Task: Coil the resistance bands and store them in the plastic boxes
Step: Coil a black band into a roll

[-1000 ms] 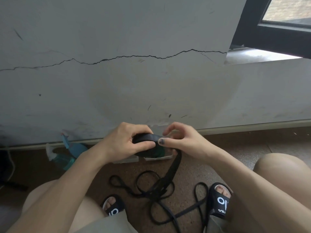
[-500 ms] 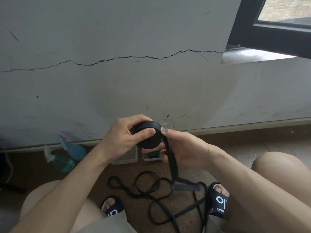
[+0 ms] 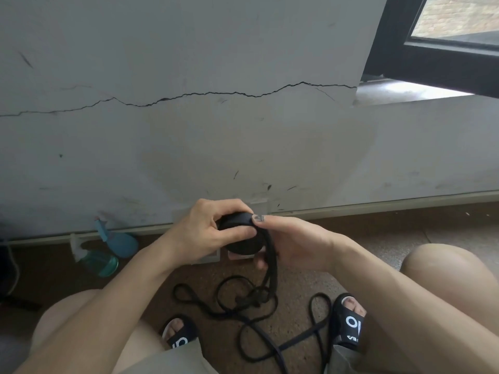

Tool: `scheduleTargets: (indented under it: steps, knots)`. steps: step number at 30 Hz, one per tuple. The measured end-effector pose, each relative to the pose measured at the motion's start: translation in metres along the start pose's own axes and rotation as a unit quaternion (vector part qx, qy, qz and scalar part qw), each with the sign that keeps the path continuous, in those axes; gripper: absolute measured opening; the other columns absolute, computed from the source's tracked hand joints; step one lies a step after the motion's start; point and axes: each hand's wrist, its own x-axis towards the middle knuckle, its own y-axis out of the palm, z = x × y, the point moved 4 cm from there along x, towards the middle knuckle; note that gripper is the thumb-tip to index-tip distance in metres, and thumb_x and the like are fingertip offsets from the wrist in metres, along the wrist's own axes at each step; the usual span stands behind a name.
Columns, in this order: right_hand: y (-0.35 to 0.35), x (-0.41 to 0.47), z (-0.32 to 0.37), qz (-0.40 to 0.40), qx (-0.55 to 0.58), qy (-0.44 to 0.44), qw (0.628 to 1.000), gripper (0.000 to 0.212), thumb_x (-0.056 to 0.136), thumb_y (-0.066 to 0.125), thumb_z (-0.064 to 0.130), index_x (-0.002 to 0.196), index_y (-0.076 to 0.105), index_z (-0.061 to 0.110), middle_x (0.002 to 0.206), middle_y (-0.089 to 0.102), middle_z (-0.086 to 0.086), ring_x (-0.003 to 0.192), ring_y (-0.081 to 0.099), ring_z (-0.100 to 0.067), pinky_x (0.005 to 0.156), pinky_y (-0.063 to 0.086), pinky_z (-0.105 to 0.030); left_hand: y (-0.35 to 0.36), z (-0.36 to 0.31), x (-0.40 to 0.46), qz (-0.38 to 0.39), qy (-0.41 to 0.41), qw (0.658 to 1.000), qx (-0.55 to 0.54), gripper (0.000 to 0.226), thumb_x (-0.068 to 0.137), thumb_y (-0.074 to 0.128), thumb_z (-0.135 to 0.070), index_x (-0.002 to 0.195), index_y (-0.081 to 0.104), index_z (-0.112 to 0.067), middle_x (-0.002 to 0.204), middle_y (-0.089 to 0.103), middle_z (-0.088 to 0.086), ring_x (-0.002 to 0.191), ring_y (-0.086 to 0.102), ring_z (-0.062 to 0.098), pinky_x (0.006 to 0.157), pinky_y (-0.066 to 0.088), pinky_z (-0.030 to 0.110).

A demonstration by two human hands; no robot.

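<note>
— Above the floor (image 3: 378, 238), between my knees and close to the wall's foot: that is where the black coil (image 3: 243, 240) of resistance band sits, held up in both hands.

— How are you holding it?

— My left hand (image 3: 208, 233) grips the roll, thumb across its near face, fingers (image 3: 216, 205) curled over the top. My right hand (image 3: 294, 244) pinches the band at the coil's right edge, thumb on top, with the loose tail (image 3: 271, 268) running down past the palm.

— And the rest of the band?

— It drops to a tangle of black loops (image 3: 243, 300) on the floor between my two black slides (image 3: 348, 322).

— The boxes?

— A pale box edge (image 3: 213, 257) shows just under my left hand; I cannot tell more. Two spray bottles (image 3: 108, 252) lie by the wall's foot to the left.
</note>
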Motion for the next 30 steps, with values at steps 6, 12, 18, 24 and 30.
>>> scheduleTargets:
  steps: [6,12,18,24,30]
  knots:
    - [-0.003,0.004,-0.004,-0.132,-0.175,-0.004,0.976,0.076,0.081,0.076,0.065,0.124,0.063,0.004,0.107,0.078,-0.016,0.101,0.072,-0.033,0.094,0.053,-0.049,0.010,0.004,0.003,0.079,0.021,0.988,0.131,0.017,0.090,0.078,-0.027,0.106,0.075,-0.025,0.090,0.073,-0.014,0.084,0.069,0.006,0.069,0.046,0.017]
    - [-0.005,-0.007,0.009,-0.043,-0.067,-0.006,0.997,0.037,0.099,0.059,0.040,0.118,0.067,0.009,0.108,0.072,-0.014,0.091,0.068,-0.021,0.074,0.053,-0.031,-0.006,0.006,0.001,0.001,0.029,0.996,0.080,0.014,0.090,0.078,-0.024,0.103,0.075,-0.022,0.091,0.074,-0.014,0.087,0.071,0.006,0.074,0.053,0.021]
    - [-0.009,0.004,-0.003,-0.136,-0.154,0.004,0.979,0.073,0.077,0.079,0.066,0.122,0.069,0.009,0.114,0.076,-0.018,0.108,0.072,-0.037,0.100,0.053,-0.056,0.001,0.011,0.002,0.068,0.012,0.988,0.140,0.018,0.088,0.075,-0.041,0.103,0.074,-0.031,0.088,0.073,-0.013,0.082,0.069,0.010,0.071,0.055,0.038]
    - [-0.001,-0.001,0.006,-0.024,-0.042,-0.006,0.999,0.050,0.101,0.055,0.046,0.134,0.061,0.009,0.136,0.060,-0.031,0.125,0.061,-0.043,0.072,0.049,-0.028,-0.005,0.005,0.000,-0.003,0.024,0.997,0.075,0.015,0.090,0.078,-0.024,0.104,0.075,-0.021,0.093,0.075,-0.009,0.091,0.072,0.012,0.077,0.057,0.032]
    - [-0.006,0.004,-0.006,-0.136,-0.205,0.031,0.969,0.081,0.081,0.064,0.080,0.122,0.070,0.011,0.109,0.078,-0.018,0.104,0.073,-0.044,0.070,0.055,-0.036,0.009,0.009,0.002,0.081,-0.015,0.993,0.088,0.015,0.090,0.078,-0.029,0.104,0.073,-0.028,0.091,0.073,-0.014,0.087,0.070,0.011,0.074,0.057,0.036]
